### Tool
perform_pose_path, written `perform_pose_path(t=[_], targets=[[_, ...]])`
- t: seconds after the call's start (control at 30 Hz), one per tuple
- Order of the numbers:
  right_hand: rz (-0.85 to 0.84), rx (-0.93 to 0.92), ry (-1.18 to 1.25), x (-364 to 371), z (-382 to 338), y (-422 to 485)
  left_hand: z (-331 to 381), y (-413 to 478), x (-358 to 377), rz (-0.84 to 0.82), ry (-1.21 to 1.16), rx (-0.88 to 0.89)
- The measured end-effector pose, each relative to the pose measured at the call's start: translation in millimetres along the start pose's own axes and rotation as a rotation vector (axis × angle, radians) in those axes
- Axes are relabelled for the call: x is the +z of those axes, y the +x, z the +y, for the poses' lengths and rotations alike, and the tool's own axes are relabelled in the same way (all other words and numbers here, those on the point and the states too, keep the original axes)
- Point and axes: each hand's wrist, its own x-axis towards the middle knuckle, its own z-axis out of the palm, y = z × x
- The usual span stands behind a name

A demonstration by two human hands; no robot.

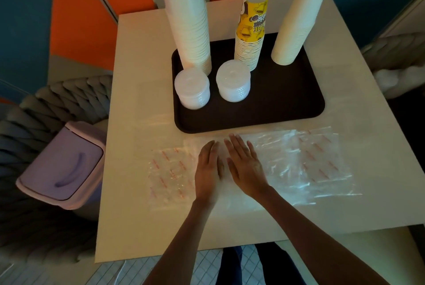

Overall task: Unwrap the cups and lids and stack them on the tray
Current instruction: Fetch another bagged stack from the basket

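Note:
A dark tray [287,105] on the table holds three upright stacks of paper cups: a tall white stack [188,20] at the left, a yellow printed stack [250,32] in the middle, and a white stack [296,20] at the right. Two short stacks of clear lids [192,88] [233,81] stand at the tray's front left. In front of the tray, clear plastic wrapping [310,165] with red print lies flat on the table. My left hand [209,169] and my right hand [245,165] press flat on the wrapping, side by side, fingers straight.
A lilac lidded bin [62,165] stands on the floor left of the table. Grey woven chairs [57,101] sit at the left and right sides. The table's front edge [207,250] is near my body.

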Motion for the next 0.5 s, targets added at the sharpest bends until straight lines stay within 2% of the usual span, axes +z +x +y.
perform_pose_path(t=[0.13,0.3,0.5], targets=[[-0.013,-0.015,-0.031,9.6,9.8,0.3,-19.4,-1.1,14.5,0.006,0.177,0.012],[-0.01,-0.053,-0.041,13.0,7.6,3.6,-19.4,-0.8,14.0,0.025,0.169,0.045],[-0.052,-0.042,-0.116,18.2,15.9,1.8,-24.9,-1.4,23.2,-0.075,0.245,-0.054]])
